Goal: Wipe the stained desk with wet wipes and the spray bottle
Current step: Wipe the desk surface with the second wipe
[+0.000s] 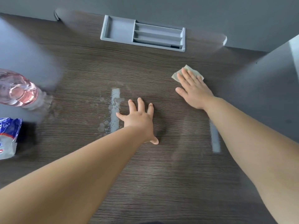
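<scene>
My right hand [193,89] presses flat on a soiled whitish wet wipe [178,74] at the right middle of the dark wood-grain desk [161,175]. My left hand [139,118] rests flat with spread fingers near the desk's middle, just right of a wet, smeared patch [113,109] with pale reflections. A clear spray bottle with pink liquid [17,90] lies blurred at the left edge. Below it sits a blue-and-white wet wipes pack [8,136].
A grey plastic organiser tray [119,28] with several compartments sits at the desk's far edge against a grey wall. A grey panel [267,75] rises on the right side, another on the left [24,50].
</scene>
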Motion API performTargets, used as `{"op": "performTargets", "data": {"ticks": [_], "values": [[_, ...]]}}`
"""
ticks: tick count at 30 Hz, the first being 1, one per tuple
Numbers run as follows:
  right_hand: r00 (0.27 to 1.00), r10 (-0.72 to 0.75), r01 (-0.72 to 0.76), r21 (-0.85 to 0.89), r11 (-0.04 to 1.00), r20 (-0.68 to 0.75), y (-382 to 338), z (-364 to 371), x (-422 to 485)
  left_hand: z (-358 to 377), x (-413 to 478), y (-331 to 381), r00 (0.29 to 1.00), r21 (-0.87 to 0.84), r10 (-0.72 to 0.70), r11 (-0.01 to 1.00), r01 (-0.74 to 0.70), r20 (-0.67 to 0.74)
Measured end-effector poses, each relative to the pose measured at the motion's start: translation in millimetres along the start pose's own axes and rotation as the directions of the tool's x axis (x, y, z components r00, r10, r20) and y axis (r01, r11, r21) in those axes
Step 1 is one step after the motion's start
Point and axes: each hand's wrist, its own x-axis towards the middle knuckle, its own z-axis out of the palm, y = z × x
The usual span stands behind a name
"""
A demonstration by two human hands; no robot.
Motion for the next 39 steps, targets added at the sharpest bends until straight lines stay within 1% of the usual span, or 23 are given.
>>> {"op": "performTargets", "data": {"ticks": [2,4,5,6,9,10,11,14,16,19,20,23,24,25,28,29,30,33,34,35,37,38,39], "values": [[0.981,0.189,-0.187,0.039,0.982,-0.042,10,-5,13,1,0,0,1.0,0.011,-0.003,1.0,0.003,0.0],[0.917,0.394,-0.388,0.094,0.917,-0.061,5,-6,21,1,0,0,1.0,0.011,-0.005,1.0,0.005,0.001],[0.905,0.423,-0.416,0.104,0.903,-0.053,-4,-4,24,0,1,0,1.0,0.014,-0.004,1.0,0.004,0.001],[0.919,0.392,-0.386,0.104,0.917,-0.041,-14,-3,24,0,1,0,1.0,0.015,-0.005,1.0,0.005,0.001],[0.986,0.168,-0.165,0.102,0.981,-0.021,-15,-6,30,0,2,2,1.0,0.013,-0.013,1.0,0.013,-0.001],[0.987,0.16,-0.156,0.106,0.982,-0.03,-5,-11,35,0,2,1,1.0,0.015,-0.013,1.0,0.013,-0.001],[0.975,0.218,-0.211,0.122,0.97,-0.047,6,-14,39,1,1,3,1.0,0.02,-0.011,1.0,0.011,0.005],[0.878,0.475,-0.459,0.175,0.871,-0.06,11,-20,52,1,2,1,1.0,0.023,-0.019,1.0,0.019,-0.008],[0.888,0.457,-0.445,0.161,0.881,-0.048,-8,-16,50,1,2,2,1.0,0.029,-0.021,0.999,0.021,-0.008],[0.955,0.281,-0.271,0.105,0.957,-0.099,-4,-7,38,1,3,2,0.999,0.024,-0.027,0.999,0.027,-0.018],[0.943,0.311,-0.296,0.131,0.946,-0.116,6,-6,34,1,3,2,0.999,0.027,-0.026,0.999,0.026,-0.02],[0.823,0.555,-0.523,0.216,0.824,-0.122,17,-1,15,2,2,2,0.999,0.02,-0.022,1.0,0.022,-0.028],[0.809,0.576,-0.545,0.222,0.809,-0.113,9,4,9,2,3,1,0.999,0.016,-0.023,1.0,0.024,-0.031],[0.824,0.556,-0.526,0.218,0.822,-0.112,-1,10,0,2,2,2,0.999,0.014,-0.022,1.0,0.022,-0.032],[0.922,0.367,-0.347,0.161,0.924,-0.123,-7,28,-26,2,1,1,0.999,0.004,-0.023,1.0,0.023,-0.043],[0.926,0.355,-0.333,0.166,0.928,-0.13,2,30,-35,3,0,1,0.998,0.001,-0.022,1.0,0.022,-0.056],[0.905,0.407,-0.38,0.193,0.904,-0.123,14,29,-42,3,0,0,0.998,-0.005,-0.019,1.0,0.018,-0.066],[0.78,0.623,-0.586,0.273,0.762,-0.064,21,31,-58,5,-2,1,0.996,-0.027,-0.014,1.0,0.012,-0.083],[0.784,0.619,-0.586,0.266,0.766,-0.056,9,33,-60,4,-3,1,0.996,-0.028,-0.016,1.0,0.014,-0.085],[0.819,0.57,-0.543,0.238,0.806,-0.062,-6,38,-65,5,-4,1,0.996,-0.027,-0.016,1.0,0.013,-0.087],[0.913,0.398,-0.38,0.164,0.91,-0.091,-21,49,-77,5,-4,1,0.996,-0.043,-0.013,0.999,0.009,-0.092],[0.936,0.338,-0.321,0.152,0.935,-0.101,-18,52,-85,5,-4,1,0.995,-0.053,-0.012,0.999,0.006,-0.1],[0.935,0.341,-0.322,0.165,0.932,-0.101,-8,54,-93,7,-4,0,0.994,-0.059,-0.009,0.998,0.003,-0.108]]}}
